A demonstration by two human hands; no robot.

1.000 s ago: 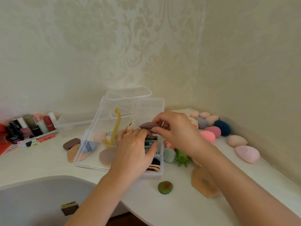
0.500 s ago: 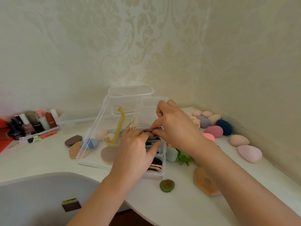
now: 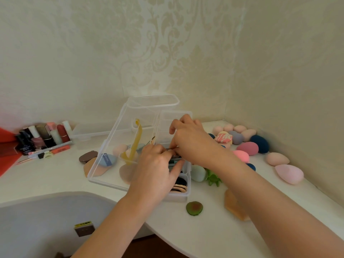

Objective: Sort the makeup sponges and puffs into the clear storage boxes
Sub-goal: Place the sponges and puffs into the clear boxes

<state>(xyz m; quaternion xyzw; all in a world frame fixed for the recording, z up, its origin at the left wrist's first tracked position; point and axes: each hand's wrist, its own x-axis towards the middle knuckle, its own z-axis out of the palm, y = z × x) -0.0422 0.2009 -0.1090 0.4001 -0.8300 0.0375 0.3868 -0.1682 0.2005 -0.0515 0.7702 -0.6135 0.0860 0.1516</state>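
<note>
A small clear storage box (image 3: 183,197) with upright flat puffs in it stands mid-counter. My left hand (image 3: 156,172) rests over the puffs, thumb along them. My right hand (image 3: 191,140) pinches a brown flat puff (image 3: 174,155) down among them; most of it is hidden by my fingers. A larger clear box (image 3: 111,144) with a yellow handle stands to the left, with a blue puff (image 3: 107,160) and pale sponges inside. Several egg-shaped sponges lie at the right, such as a pink sponge (image 3: 289,174) and a navy sponge (image 3: 259,143).
An avocado-shaped puff (image 3: 194,208) and a tan puff (image 3: 233,205) lie near the counter's front. A green sponge (image 3: 213,178) and mint sponge (image 3: 198,173) sit beside the small box. Brown puff (image 3: 87,156) at left; cosmetics bottles (image 3: 44,136) behind it. A grey basin (image 3: 37,220) lies lower left.
My right hand has brought the brown puff down from above the small box and pressed it in among the upright puffs. The left hand stayed on the box.
</note>
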